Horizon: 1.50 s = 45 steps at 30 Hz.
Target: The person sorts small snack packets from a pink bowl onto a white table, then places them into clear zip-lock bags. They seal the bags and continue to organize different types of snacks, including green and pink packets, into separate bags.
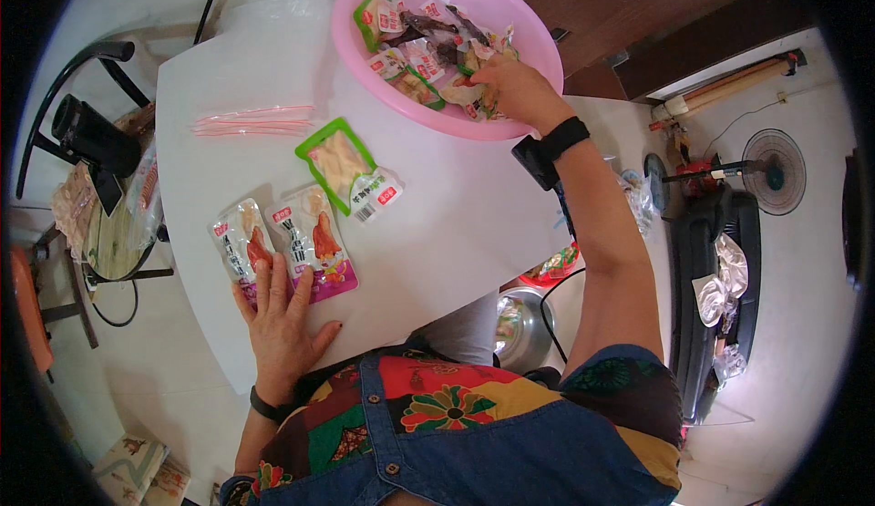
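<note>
My left hand rests with spread fingers on the lower ends of two snack pouches, a narrower one and a wider white one with a purple lower edge. Above them on the white table lies a green-edged clear pouch of pale food. My right hand reaches into the pink plastic basin, its fingers among several sealed food pouches; whether it grips one is hard to tell.
Clear zip bags with red seals lie stacked at the table's upper left. A black chair holds a black cup and bags. Below the table's right edge stand a metal bowl and a red basin.
</note>
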Each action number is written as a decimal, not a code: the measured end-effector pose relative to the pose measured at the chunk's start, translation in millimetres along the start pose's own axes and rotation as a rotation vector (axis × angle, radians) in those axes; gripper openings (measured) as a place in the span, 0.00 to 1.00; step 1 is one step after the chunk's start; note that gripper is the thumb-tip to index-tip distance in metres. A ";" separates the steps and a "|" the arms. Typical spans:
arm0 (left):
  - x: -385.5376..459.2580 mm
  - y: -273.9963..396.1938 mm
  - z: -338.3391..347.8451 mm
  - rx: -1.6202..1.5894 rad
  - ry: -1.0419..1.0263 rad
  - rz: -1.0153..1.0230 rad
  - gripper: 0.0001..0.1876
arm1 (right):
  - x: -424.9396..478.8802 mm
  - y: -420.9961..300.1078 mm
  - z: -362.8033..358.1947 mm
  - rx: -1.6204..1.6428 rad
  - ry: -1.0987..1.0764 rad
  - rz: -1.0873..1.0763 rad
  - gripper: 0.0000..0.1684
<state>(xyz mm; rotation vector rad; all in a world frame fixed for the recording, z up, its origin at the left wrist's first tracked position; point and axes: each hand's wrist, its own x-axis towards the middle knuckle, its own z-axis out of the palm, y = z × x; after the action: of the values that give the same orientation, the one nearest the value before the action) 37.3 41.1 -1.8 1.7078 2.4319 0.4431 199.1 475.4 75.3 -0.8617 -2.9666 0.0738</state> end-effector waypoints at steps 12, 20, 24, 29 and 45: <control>-1.9 1.3 -2.4 -0.003 0.017 0.002 0.41 | -5.7 11.1 -40.6 0.655 0.498 0.113 0.08; -2.5 1.1 -0.7 -0.027 0.076 0.017 0.40 | -27.0 -39.5 -61.6 0.867 0.559 0.024 0.10; -5.9 -1.9 2.5 -0.036 0.084 0.046 0.40 | -58.8 -97.6 -40.8 0.923 0.350 0.132 0.08; -9.0 -0.3 3.1 -0.019 0.078 0.011 0.38 | -66.4 -118.7 37.0 0.712 0.220 0.092 0.13; -8.8 0.3 3.5 0.000 0.134 0.054 0.39 | -83.0 -185.2 83.4 0.212 -0.001 0.059 0.31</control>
<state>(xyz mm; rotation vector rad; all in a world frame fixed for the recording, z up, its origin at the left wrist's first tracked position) 41.7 33.5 -5.5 1.8023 2.4810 0.5821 165.0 272.1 0.3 -0.9197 -2.8660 0.3830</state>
